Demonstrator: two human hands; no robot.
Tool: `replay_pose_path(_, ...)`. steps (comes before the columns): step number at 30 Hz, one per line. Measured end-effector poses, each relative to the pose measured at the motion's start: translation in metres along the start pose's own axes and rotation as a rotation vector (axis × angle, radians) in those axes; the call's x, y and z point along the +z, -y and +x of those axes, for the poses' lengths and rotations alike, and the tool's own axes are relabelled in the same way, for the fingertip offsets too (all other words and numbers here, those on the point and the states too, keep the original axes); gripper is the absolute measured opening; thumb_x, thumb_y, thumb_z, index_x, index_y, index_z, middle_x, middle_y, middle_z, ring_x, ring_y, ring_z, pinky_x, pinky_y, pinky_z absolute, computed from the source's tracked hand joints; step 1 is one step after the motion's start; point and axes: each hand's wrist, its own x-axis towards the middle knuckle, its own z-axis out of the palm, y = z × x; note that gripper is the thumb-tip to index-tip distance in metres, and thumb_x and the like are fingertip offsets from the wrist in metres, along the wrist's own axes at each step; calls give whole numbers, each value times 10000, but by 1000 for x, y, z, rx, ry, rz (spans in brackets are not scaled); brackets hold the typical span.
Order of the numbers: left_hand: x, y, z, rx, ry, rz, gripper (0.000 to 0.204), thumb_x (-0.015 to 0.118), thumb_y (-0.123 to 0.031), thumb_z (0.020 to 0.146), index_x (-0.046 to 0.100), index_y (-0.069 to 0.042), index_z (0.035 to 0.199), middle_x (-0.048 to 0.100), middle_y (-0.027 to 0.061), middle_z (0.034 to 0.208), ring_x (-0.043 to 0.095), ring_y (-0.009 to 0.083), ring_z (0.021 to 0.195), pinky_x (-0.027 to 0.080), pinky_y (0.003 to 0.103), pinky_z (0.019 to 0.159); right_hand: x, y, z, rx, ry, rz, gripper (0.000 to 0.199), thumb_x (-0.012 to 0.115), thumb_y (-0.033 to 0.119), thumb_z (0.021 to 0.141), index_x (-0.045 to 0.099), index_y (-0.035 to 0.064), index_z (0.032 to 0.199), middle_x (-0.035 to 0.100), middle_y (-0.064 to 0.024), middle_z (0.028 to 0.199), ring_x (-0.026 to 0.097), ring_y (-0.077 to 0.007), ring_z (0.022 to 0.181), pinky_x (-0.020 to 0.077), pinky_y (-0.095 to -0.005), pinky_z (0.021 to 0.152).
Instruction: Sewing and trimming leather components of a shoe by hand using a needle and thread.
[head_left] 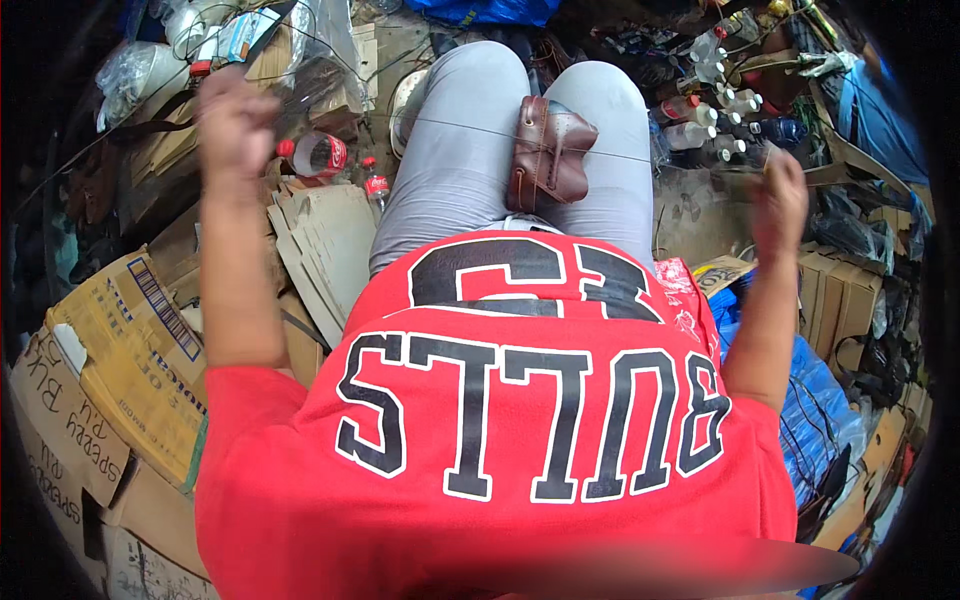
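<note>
A brown leather shoe upper (pixel 548 165), with lacing along its side, rests on my lap between my grey-trousered thighs. A thin dark thread (pixel 450 126) stretches out from both sides of it. To the left, my left hand (pixel 238 125) is raised and closed, blurred by motion, at the thread's left run. Out to the right, my right hand (pixel 782 200) is closed too, its fingers pinched at the other run. Both arms are spread wide, well apart from the shoe upper. Blur hides whether a needle is in either hand.
Red-capped plastic bottles (pixel 322 155) and flat cardboard pieces (pixel 325 245) lie left of my legs. Several small bottles (pixel 700 125) stand at the right. Large cardboard boxes (pixel 140 350) are at the lower left, and blue plastic sheeting (pixel 810 400) lies near my right elbow.
</note>
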Motion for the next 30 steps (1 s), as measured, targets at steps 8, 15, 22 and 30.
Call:
replay_pose_path(8, 77, 56, 13, 113, 63, 782, 180, 593, -140, 869, 590, -82, 1040, 396, -57, 700, 339, 44, 604, 313, 205, 538, 41, -29, -22, -156, 341, -490, 232, 594, 136, 870, 648, 49, 1078, 595, -13, 952, 532, -85, 831, 438, -227, 734)
replay_pose_path(15, 159, 120, 24, 112, 842, 1218, 427, 735, -198, 747, 625, -113, 1151, 598, 44, 829, 497, 129, 713, 423, 271, 657, 136, -20, -61, -476, 661, -775, 140, 671, 60, 767, 704, 78, 901, 614, -67, 768, 586, -156, 690, 461, -258, 652)
replay_pose_path(22, 175, 124, 29, -56, 874, 1318, 452, 761, -264, 720, 640, -107, 1126, 624, 86, 896, 566, 181, 821, 448, 301, 737, 142, -23, -59, -424, 595, -696, 126, 682, 106, 766, 703, 77, 887, 605, -84, 739, 581, -188, 636, 448, -291, 595)
replay_pose_path(30, 172, 127, 31, -109, 861, 1246, 470, 784, -262, 688, 647, -91, 1103, 636, 96, 943, 575, 178, 853, 453, 305, 780, 148, -16, -55, -403, 646, -753, 126, 666, 93, 770, 698, 66, 888, 608, -99, 747, 591, -206, 644, 454, -302, 593)
